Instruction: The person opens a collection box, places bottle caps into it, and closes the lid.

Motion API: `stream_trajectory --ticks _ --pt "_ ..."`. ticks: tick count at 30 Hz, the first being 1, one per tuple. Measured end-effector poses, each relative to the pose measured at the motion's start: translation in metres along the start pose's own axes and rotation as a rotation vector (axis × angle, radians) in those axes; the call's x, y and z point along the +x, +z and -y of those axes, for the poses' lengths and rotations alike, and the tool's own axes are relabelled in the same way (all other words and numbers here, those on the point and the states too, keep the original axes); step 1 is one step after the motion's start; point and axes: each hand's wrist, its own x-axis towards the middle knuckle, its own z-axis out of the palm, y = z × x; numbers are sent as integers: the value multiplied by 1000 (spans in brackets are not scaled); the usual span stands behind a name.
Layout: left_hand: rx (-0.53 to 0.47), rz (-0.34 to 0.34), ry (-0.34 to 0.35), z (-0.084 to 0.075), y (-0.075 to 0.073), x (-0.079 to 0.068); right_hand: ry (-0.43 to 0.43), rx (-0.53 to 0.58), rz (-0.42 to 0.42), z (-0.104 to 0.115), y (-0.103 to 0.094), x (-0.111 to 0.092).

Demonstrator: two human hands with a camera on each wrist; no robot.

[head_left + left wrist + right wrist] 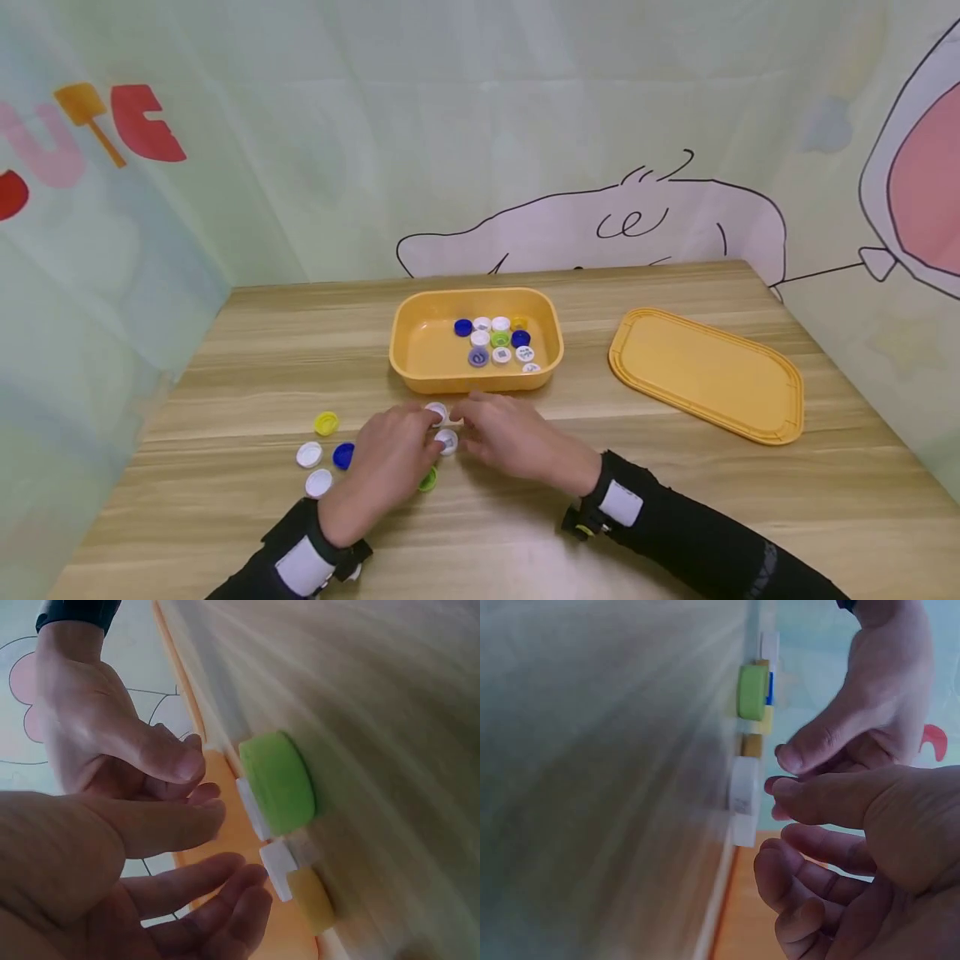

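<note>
Both hands hover low over the table around two white bottle caps, the far white cap and the near white cap. My left hand comes in from the left, its fingertips overlapping the caps' edges in the head view. From the right, my right hand reaches toward the same caps. In the left wrist view, the left thumb and fingers are apart with nothing between them. Loosely bent fingers of the right hand hold nothing. A green cap lies partly hidden beside the left hand.
Behind the hands stands a yellow tub with several caps inside. Its yellow lid lies at the right. Left of the left hand are a yellow cap, a blue cap and two white caps.
</note>
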Motion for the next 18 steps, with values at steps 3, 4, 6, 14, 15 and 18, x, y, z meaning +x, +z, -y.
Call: stream_trajectory --ticks 3,4,6,14,15,18 --pt "50 -15 8 0 3 0 -4 6 8 -1 5 1" --pt "59 -21 13 0 4 0 -8 7 6 -1 7 1" --pt "68 -34 26 0 6 1 -17 3 -2 -1 10 2" --pt "64 -70 68 -2 9 2 -24 -54 -30 2 15 3" --pt "63 -70 69 -2 9 2 -23 -58 -31 1 15 4" --pt "61 -72 79 -3 9 2 -16 -58 -30 1 16 4"
